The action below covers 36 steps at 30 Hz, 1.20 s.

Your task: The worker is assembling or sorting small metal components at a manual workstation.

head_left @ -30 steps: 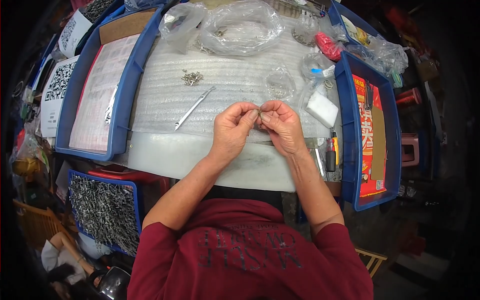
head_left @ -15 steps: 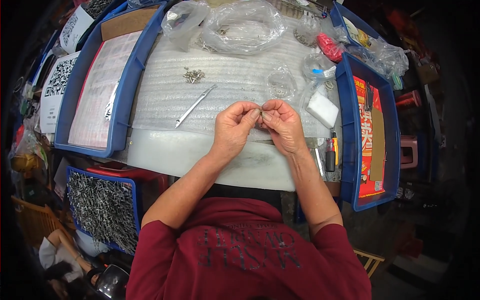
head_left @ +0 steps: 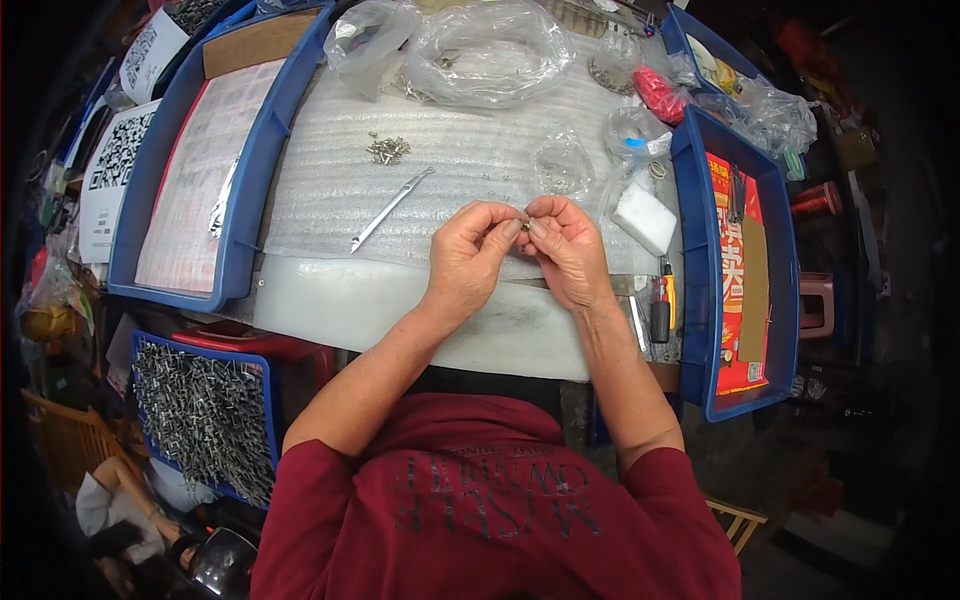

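Observation:
My left hand [head_left: 474, 250] and my right hand [head_left: 566, 250] meet above the near part of the foam-covered table, thumbs and forefingers pinched together. Between the fingertips sits a small metal piece [head_left: 525, 226], too small and covered to name. Left of my hands a silver wrench [head_left: 391, 210] lies slanted on the white foam sheet [head_left: 310, 190]. Beyond it is a little pile of small metal screws or similar parts [head_left: 388, 151]. A clear plastic bag [head_left: 562, 166] with tiny parts lies just past my right hand, and a white foam block [head_left: 645, 219] is to its right.
Blue trays stand at left [head_left: 238, 230] and right [head_left: 700, 290]. A blue crate [head_left: 268, 400] of many metal parts sits lower left. A screwdriver [head_left: 661, 310] with a black and orange handle lies near the right edge. Plastic bags [head_left: 490, 50] lie at the back. Another person's arm [head_left: 145, 500] shows lower left.
Both hands stay in nearly the same place. The fingertips have shifted slightly, and more of the small metal piece shows between them.

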{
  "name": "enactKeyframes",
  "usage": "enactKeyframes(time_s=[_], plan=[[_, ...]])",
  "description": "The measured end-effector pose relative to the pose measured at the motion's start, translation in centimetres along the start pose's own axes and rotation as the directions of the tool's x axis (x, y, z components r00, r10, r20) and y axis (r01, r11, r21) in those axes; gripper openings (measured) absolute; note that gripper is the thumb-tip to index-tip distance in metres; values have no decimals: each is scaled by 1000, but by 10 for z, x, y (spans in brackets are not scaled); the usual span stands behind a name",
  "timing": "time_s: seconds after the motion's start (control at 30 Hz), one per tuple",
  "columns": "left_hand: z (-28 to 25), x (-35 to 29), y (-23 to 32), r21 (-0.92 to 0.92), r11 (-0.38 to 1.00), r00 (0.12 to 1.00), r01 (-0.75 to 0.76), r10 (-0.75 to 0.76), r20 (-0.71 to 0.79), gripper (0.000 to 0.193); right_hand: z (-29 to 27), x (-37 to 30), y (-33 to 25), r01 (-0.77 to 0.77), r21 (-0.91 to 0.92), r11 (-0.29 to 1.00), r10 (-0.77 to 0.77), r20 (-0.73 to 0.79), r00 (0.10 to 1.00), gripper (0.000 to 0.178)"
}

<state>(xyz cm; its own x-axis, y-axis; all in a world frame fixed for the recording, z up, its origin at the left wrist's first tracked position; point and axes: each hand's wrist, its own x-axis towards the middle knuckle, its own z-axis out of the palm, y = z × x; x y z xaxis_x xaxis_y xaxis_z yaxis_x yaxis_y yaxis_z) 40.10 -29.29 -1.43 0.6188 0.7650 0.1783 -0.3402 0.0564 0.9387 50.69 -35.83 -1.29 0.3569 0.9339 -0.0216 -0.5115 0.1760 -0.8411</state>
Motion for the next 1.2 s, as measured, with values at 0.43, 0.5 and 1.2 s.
enactKeyframes(time_s=[0.43, 0.5, 1.2], plan=[[-1, -1, -3, 135, 989, 997, -65, 69, -25, 5, -1, 0, 1, 8, -25, 1000, -9, -46, 999, 14], [-2, -1, -4, 134, 989, 997, -68, 72, -26, 5, 0, 0, 0, 4, -19, 1000, -5, -41, 999, 14], [-2, 0, 10, 45, 996, 994, 83, -86, 66, 14, -2, 0, 3, 26, -30, 999, -27, -19, 999, 20]])
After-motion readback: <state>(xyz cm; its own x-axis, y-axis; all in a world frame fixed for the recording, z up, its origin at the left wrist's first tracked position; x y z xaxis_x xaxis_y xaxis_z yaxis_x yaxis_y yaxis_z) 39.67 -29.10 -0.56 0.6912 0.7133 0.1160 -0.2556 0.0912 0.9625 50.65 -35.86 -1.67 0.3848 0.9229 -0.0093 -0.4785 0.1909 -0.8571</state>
